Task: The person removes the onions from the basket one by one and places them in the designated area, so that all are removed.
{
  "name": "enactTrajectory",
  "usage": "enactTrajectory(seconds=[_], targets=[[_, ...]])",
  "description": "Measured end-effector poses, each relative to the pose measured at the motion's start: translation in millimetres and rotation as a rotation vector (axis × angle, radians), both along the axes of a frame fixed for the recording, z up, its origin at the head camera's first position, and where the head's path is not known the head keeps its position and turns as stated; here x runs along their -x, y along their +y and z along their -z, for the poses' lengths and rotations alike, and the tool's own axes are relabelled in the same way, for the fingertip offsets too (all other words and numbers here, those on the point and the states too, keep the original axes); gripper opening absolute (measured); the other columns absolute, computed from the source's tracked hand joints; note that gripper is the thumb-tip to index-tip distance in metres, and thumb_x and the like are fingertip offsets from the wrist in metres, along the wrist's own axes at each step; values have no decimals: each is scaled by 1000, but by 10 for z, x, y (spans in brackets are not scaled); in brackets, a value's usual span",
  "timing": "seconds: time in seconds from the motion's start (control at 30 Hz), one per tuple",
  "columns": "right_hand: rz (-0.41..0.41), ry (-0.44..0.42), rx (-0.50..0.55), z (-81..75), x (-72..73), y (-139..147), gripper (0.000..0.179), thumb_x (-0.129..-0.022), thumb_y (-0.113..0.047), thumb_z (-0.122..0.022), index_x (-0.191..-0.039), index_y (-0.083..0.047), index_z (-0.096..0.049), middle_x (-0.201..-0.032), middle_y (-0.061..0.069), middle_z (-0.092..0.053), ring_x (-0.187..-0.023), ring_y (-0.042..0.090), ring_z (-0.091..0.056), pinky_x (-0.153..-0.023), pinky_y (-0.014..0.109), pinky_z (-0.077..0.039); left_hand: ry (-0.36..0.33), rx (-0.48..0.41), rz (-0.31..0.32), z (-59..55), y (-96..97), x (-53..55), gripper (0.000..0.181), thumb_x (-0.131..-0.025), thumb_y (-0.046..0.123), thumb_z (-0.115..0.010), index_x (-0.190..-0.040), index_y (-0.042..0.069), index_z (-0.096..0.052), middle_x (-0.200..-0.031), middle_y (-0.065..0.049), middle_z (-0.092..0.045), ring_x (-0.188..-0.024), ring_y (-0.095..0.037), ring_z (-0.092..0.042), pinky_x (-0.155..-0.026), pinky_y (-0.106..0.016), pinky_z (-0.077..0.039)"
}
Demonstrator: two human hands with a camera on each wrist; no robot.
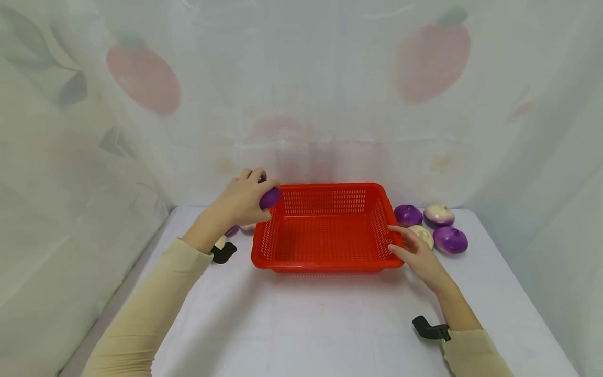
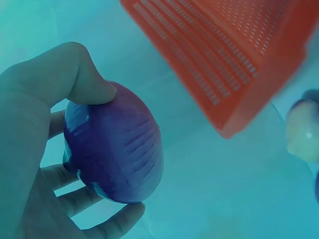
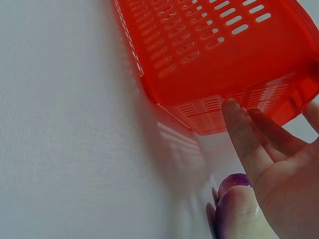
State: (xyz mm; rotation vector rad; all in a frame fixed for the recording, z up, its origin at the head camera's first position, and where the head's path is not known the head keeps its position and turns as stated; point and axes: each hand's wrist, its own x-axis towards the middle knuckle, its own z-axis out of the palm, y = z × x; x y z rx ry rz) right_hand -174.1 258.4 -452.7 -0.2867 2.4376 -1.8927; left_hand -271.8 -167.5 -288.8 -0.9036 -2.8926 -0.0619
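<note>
In the head view my left hand [image 1: 245,201] grips a purple turnip [image 1: 270,198] above the left rim of a red plastic basket [image 1: 325,270]. The left wrist view shows the thumb on one side of the turnip [image 2: 117,147] and the fingers round the other. My right hand [image 1: 416,256] holds the right rim of the basket. From the right wrist view, fingers [image 3: 244,134] lie along the basket's perforated outer wall [image 3: 219,112]. Inside the basket, the floor [image 1: 325,238] is bare.
Right of the basket lie two purple turnips [image 1: 450,240] [image 1: 408,215] and two cream ones [image 1: 439,214] [image 1: 421,236]. More turnips [image 1: 248,227] show partly behind my left hand. White fabric [image 1: 325,104] hangs behind the white-covered table [image 1: 320,324].
</note>
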Motion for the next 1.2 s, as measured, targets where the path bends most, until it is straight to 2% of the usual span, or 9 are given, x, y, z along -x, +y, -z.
enactTrajectory(seconds=[0.13,0.27,0.4,0.6,0.77,0.87,1.07,1.2], targets=[[5,-3,-8,-12,-2,0,55,-102,-26,-64,-151,-10,-44,-155,18,-38,-127,29,-53,-91,21,-52,-26,-40,-38,69,-183,-15,61,-77,29,-74,-136,24,-57,-132,-15,-46,-120,-39,-43,-88,-59,-46],[2,1,-8,-24,-3,5,55,-102,-25,-64,-151,-10,-45,-154,17,-39,-124,20,-55,-91,21,-52,-41,-88,-73,193,-357,-46,58,-82,32,-76,-136,21,-58,-135,-18,-45,-121,-41,-42,-91,-62,-45],[-2,-3,0,-25,-9,11,55,-102,-24,-64,-151,-9,-44,-154,19,-39,-121,15,-56,-91,22,-52,-16,-114,-91,352,-492,-75,55,-83,35,-78,-133,20,-61,-134,-19,-47,-120,-43,-44,-89,-61,-45],[-5,-14,6,-13,-14,0,56,-102,-25,-64,-151,-9,-44,-155,19,-39,-125,21,-54,-92,21,-52,3,-138,-118,635,-663,-89,59,-78,26,-77,-134,18,-60,-133,-21,-47,-118,-46,-45,-86,-63,-47],[-2,1,1,-6,-11,-8,55,-102,-23,-63,-151,-7,-44,-154,21,-38,-127,27,-52,-91,21,-52,-7,-147,-133,891,-734,-104,58,-79,26,-75,-134,17,-60,-132,-22,-48,-118,-48,-45,-84,-64,-47],[1,8,1,-6,-16,-13,54,-102,-23,-63,-150,-6,-44,-154,22,-39,-125,25,-54,-91,21,-52,-30,-132,-150,1025,-747,-119,57,-80,28,-75,-134,17,-61,-132,-21,-48,-120,-48,-45,-87,-64,-47],[5,4,10,-19,-31,-15,53,-102,-22,-63,-150,-6,-44,-152,22,-40,-118,14,-57,-91,24,-53,-75,-88,-144,1215,-729,-141,59,-82,32,-78,-136,15,-61,-132,-23,-51,-122,-48,-46,-95,-69,-44],[-7,1,15,-26,-20,-21,54,-103,-21,-62,-151,-6,-43,-153,22,-38,-120,15,-55,-91,23,-53,-90,-48,-153,1315,-721,-142,65,-82,37,-81,-138,15,-59,-131,-23,-52,-119,-48,-48,-92,-69,-47]])
